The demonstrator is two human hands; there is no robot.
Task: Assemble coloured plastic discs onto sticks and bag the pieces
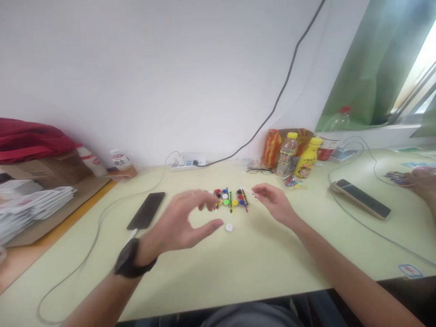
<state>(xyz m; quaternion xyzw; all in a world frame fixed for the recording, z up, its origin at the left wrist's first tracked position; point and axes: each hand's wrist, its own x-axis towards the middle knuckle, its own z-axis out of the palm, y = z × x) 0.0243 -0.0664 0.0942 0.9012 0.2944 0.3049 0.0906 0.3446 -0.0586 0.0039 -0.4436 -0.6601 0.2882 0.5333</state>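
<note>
While hovering above the table (259,254), shows the left hand (184,222) spread open, gripping nothing, and the right hand (275,202) loosely open too. Puts the paint-pot strip (231,200) between both, just beyond the left fingertips, long axis crosswise; white lid (229,227) just off the left thumb, nearer that hand.

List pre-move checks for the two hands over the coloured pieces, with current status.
1. Left hand free: ok, fingers spread, nothing held.
2. Right hand free: cannot tell, fingertips blurred.
3. Coloured pieces fully visible: not ok, left fingers cover the cluster's left edge.
4. White round piece apart from cluster, untouched: ok.
5. Black phone clear of both hands: ok.
6. Other person's hand away at far right: ok.
</note>
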